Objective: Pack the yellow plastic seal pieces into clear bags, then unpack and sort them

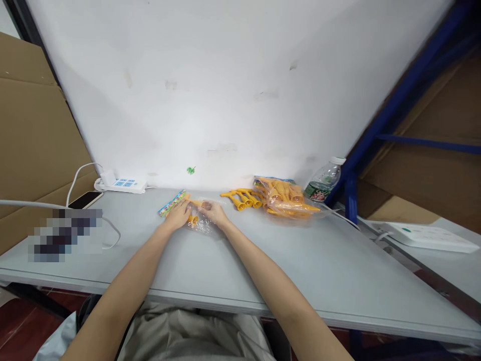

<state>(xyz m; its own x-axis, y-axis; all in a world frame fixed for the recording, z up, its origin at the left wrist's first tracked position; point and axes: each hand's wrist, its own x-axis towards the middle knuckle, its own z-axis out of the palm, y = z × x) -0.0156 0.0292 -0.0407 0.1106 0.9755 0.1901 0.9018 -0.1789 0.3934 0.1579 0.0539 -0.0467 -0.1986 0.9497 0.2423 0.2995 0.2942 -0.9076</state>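
A clear plastic bag (205, 226) with a colourful printed header card (172, 203) lies on the table in front of me. At its left side my left hand (178, 216) grips the bag just below the card. My right hand (215, 212) is closed on a yellow toy horn (195, 203) at the bag's right side; the fingers partly cover it, and I cannot tell if it is fully inside. Another yellow horn (193, 219) shows through the plastic between the hands. To the right, several loose yellow horns (240, 199) lie in a row.
A large clear bag of yellow horns (287, 198) sits right of the row, beside a plastic bottle (323, 181) leaning at the back panel. A power strip (126, 185), phone (85, 200) and white cables (112, 235) are at left. Another white power strip (432, 236) lies far right.
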